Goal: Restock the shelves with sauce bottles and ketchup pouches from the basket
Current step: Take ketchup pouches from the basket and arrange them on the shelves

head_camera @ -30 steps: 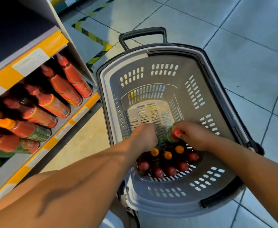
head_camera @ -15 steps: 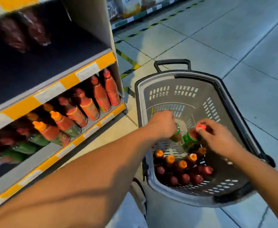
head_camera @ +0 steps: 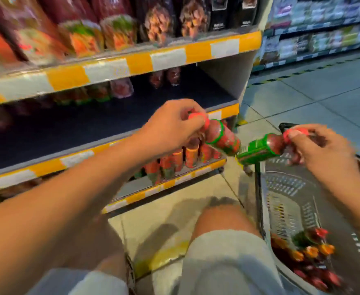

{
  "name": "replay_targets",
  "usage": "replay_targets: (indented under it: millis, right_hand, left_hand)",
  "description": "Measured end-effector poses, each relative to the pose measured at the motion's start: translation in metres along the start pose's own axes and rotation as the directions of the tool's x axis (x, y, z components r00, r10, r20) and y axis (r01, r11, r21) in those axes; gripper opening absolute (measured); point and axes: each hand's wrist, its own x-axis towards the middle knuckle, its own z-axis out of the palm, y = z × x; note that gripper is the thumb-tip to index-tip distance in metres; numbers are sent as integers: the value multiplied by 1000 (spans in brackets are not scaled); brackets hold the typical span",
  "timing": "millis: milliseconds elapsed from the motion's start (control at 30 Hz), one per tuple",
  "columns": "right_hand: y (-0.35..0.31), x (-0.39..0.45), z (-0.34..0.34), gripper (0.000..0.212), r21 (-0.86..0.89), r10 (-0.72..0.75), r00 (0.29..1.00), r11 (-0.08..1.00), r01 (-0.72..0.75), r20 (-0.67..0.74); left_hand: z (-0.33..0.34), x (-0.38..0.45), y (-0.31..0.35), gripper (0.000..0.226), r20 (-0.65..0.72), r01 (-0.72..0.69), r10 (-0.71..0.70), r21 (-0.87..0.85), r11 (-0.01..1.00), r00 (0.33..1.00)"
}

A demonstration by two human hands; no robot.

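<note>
My left hand (head_camera: 170,122) grips the red cap of a sauce bottle (head_camera: 222,138) and holds it in front of the middle shelf (head_camera: 102,122), which is dark and mostly bare. My right hand (head_camera: 321,147) pinches the red cap of a second, green-labelled sauce bottle (head_camera: 258,151) above the grey basket (head_camera: 289,201). The two bottles point toward each other and nearly touch. Several more red- and orange-capped bottles (head_camera: 309,254) lie in the basket's near end.
The bottom shelf (head_camera: 174,182) holds a row of sauce bottles (head_camera: 179,159). The top shelf (head_camera: 119,67) carries pouches (head_camera: 119,30). My knees (head_camera: 223,222) are over the tiled floor between shelf and basket. Another stocked aisle (head_camera: 324,30) stands far right.
Both hands have lifted a bottle each out of the basket and moved up and left toward the shelving. The view has swung up, so the upper shelves now show.
</note>
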Motion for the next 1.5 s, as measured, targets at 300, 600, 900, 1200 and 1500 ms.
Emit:
replay_targets:
  millis: [300,600,900,1200,1500]
  right_hand:
    - [-73,-34,171,15,189,74,936,971,-146,344]
    - [-68,-63,302,7,-22,236,800,963,-269,551]
    - [-7,-61,380,6,-183,362,751,932,-314,553]
    - [33,-30,426,6,-309,338,738,933,-183,584]
    - [60,-29,460,12,-285,382,721,923,-260,578]
  left_hand:
    - [-156,-137,-80,13,-291,292,-316,-124,948,903]
    - [-174,-192,-172,6,-402,462,-470,-124,878,786]
    - [-137,-153,-279,6,-313,582,-598,-153,799,738]
    - [-119,-96,-334,10,-268,607,-581,17,794,768]
    - [-108,-47,-359,18,-218,620,-595,60,782,773]
